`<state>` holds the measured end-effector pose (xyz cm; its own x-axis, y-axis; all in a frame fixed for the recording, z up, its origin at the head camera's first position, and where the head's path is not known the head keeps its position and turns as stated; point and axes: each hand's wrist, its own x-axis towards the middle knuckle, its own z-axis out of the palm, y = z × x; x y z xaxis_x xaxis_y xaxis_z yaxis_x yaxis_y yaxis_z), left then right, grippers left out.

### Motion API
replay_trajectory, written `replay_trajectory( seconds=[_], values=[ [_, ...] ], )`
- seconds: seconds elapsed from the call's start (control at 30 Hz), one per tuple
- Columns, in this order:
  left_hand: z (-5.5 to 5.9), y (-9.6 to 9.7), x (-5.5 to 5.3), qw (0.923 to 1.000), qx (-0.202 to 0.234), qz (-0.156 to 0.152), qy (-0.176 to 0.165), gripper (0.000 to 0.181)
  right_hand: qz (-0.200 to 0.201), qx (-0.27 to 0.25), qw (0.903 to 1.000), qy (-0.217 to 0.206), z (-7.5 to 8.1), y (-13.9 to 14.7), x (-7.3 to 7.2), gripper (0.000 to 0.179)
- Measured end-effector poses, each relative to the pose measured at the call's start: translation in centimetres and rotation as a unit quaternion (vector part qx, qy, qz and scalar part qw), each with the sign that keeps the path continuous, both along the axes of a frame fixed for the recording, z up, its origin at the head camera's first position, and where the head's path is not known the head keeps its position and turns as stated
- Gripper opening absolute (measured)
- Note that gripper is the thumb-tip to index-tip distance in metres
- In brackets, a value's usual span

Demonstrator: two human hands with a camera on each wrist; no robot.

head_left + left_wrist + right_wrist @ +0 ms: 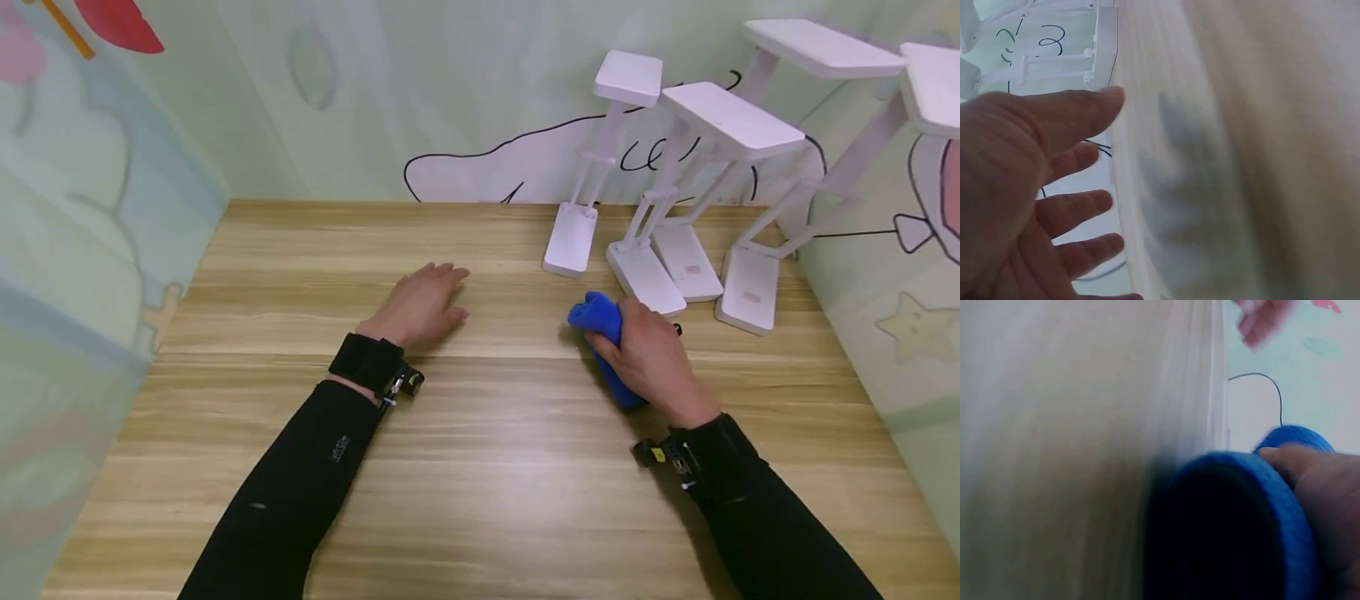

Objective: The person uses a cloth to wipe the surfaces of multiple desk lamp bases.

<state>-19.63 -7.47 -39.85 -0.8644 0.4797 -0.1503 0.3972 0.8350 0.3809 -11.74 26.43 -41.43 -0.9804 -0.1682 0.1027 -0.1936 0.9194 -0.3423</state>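
My right hand [652, 354] grips a blue cloth [597, 318] that looks rolled or folded, with one bunched end sticking out past the thumb. In the right wrist view the cloth [1300, 544] shows a rounded fold close over the wood, and part of the hand [1329, 494] lies along it. My left hand [416, 308] is over the left-middle of the table, its fingers extended and holding nothing. The left wrist view shows that hand [1004, 169] with thumb and fingers spread, casting a shadow on the tabletop.
Several white folding desk lamps [568, 242] stand at the back right, the nearest base [647, 279] just beyond my right hand. The wooden table [480, 467] meets a wall with drawings [360, 100] at the back and on both sides.
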Motion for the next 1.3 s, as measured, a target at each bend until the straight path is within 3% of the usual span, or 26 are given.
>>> replay_trajectory(
  seconds=[0.13,0.2,0.33,0.47,0.63,0.8,1.07,1.3],
  values=[
    [0.7,2.1,-2.1,0.9996,0.018,-0.017,0.016,0.076,0.045,0.054,0.9956,-0.062,0.2,-0.1,0.8,0.067],
    [1.1,3.2,-3.2,0.999,0.019,-0.033,0.023,0.078,0.064,0.066,0.9931,-0.073,0.2,0.0,1.3,0.072],
    [1.3,6.0,-5.2,0.9975,-0.001,-0.059,0.04,0.084,0.086,0.068,0.9933,-0.035,-0.1,0.3,1.5,0.068],
    [0.8,9.1,-6.4,0.9952,-0.03,-0.084,0.04,0.084,0.089,0.06,0.9942,0.002,-0.4,0.1,1.1,0.068],
    [-0.3,12.1,-6.5,0.9899,-0.071,-0.12,0.025,0.075,0.079,0.045,0.9958,0.001,-0.7,-0.5,0.9,0.064],
    [-1.1,12.9,-6.5,0.9846,-0.113,-0.132,0.021,0.068,0.086,0.05,0.995,0.012,-0.7,-1.1,0.8,0.057],
    [-1.2,12.1,-6.2,0.9788,-0.114,-0.164,0.046,0.058,0.08,0.065,0.9944,0.022,-0.3,-1.0,0.5,0.052],
    [-1.3,9.6,-5.3,0.982,-0.108,-0.148,0.046,0.057,0.069,0.076,0.9943,0.028,0.1,-0.6,0.1,0.048]
  ],
)
